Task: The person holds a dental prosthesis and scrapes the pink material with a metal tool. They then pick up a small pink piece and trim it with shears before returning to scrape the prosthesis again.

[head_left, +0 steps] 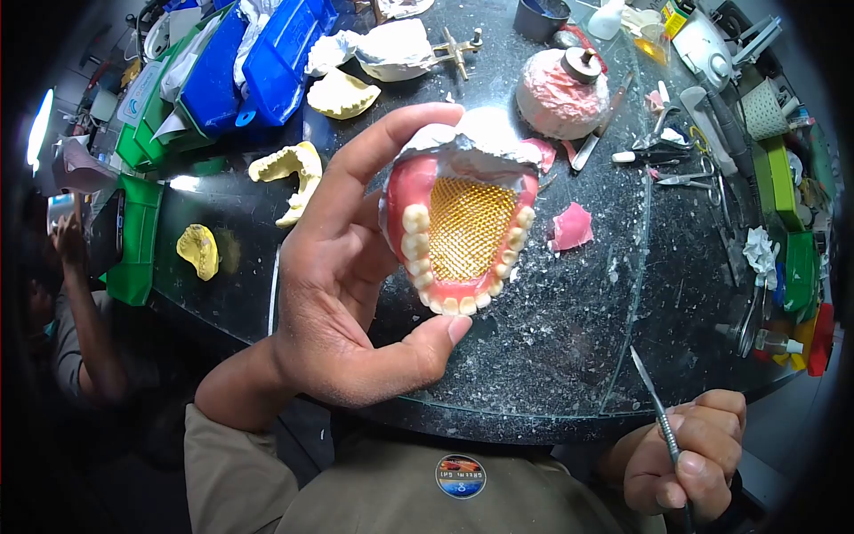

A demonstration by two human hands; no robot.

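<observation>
My left hand grips a denture model above the bench, thumb at the front teeth and fingers round the back and side. Pink wax carries a row of cream teeth around a gold mesh palate, with white plaster along the far edge. In my right hand, low at the right, a thin metal carving tool is held between thumb and fingers, its tip pointing up and left, apart from the model. A piece of pink wax lies on the bench right of the model.
Yellow casts and a white plaster block lie left and behind. A pink-topped plaster mass stands behind the model. Blue bins are at back left, scissors at right. Another person's arm shows far left.
</observation>
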